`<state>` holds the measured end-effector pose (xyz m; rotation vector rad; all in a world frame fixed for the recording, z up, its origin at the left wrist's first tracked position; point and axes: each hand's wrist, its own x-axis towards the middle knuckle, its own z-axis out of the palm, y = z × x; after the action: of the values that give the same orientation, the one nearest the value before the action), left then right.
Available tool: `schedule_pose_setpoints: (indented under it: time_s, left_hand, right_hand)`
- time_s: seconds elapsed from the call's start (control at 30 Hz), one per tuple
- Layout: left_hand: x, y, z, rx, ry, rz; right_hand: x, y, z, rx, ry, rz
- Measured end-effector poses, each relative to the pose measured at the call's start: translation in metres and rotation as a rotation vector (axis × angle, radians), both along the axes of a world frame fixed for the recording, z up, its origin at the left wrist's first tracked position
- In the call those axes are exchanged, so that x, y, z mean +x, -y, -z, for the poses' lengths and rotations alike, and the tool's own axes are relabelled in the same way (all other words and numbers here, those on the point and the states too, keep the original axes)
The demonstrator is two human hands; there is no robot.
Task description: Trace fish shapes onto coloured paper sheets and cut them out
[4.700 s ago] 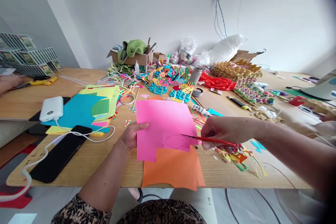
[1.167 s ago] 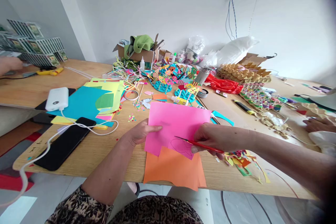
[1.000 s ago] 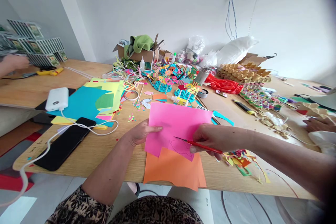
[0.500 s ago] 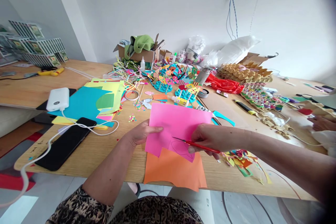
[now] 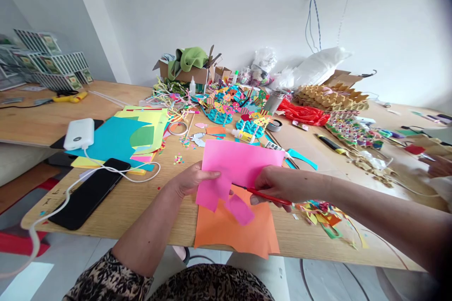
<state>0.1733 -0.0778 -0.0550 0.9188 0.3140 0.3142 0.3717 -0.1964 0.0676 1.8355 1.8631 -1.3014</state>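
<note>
Notched pink paper sheet [image 5: 243, 157] held above the wooden counter [image 5: 296, 241], between both grips. Left hand [image 5: 191, 181] pinches its edge, thumb on top, presumably steadying it against the blades. Right hand [image 5: 274, 182] closed round red-handled metal scissors [image 5: 264, 194], forearm slanting back from the grip; small pink paper piece [image 5: 241, 210] below them, attachment unclear.

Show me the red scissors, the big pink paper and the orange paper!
Red scissors [image 5: 269, 196]: head view, on the handle.
Big pink paper [image 5: 235, 160]: head view, on its upper part.
Orange paper [image 5: 235, 236]: head view, near its bottom.
</note>
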Motion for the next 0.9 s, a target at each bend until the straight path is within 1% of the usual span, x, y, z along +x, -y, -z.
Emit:
schedule_pose_setpoints:
  time_s: [0.07, 0.13, 0.2, 0.27, 0.33, 0.4, 0.5, 0.57, 0.63, 0.7, 0.77, 0.9]
  left_hand:
    - [0.0, 0.0, -0.002, -0.024, 0.009, 0.03]
    - [0.0, -0.001, -0.002, -0.028, 0.003, 0.013]
    - [0.0, -0.003, -0.002, -0.01, -0.03, -0.042]
    - [0.0, -0.006, -0.001, 0.014, -0.072, -0.121]
    - [0.0, -0.008, -0.001, 0.034, -0.1, -0.201]
    - [0.0, -0.01, -0.002, 0.039, -0.102, -0.249]
    - [0.001, -0.011, -0.005, 0.011, -0.076, -0.29]
    - [0.001, -0.012, -0.008, -0.017, -0.054, -0.359]
    - [0.001, -0.013, -0.01, -0.054, -0.028, -0.428]
    - [0.001, -0.015, -0.013, -0.093, 0.001, -0.452]
    - [0.001, -0.017, -0.015, -0.126, 0.028, -0.456]
    - [0.001, -0.02, -0.016, -0.156, 0.044, -0.497]
  right_hand:
    - [0.002, -0.002, 0.002, 0.012, 0.009, -0.012]
    - [0.004, -0.003, 0.005, 0.048, 0.05, -0.034]
    - [0.006, -0.002, 0.008, 0.106, 0.115, -0.065]
    - [0.008, 0.002, 0.013, 0.195, 0.204, -0.118]
    - [0.007, 0.011, 0.021, 0.294, 0.299, -0.182]
    - [0.005, 0.023, 0.032, 0.361, 0.384, -0.225]
    - [0.001, 0.042, 0.051, 0.376, 0.498, -0.21]
    - [0.0, 0.053, 0.062, 0.374, 0.573, -0.165]
    - [0.001, 0.062, 0.07, 0.387, 0.634, -0.107]
    - [0.003, 0.068, 0.075, 0.418, 0.662, -0.075]
    - [0.005, 0.073, 0.078, 0.45, 0.664, -0.092]
    - [0.006, 0.077, 0.078, 0.437, 0.659, -0.236]
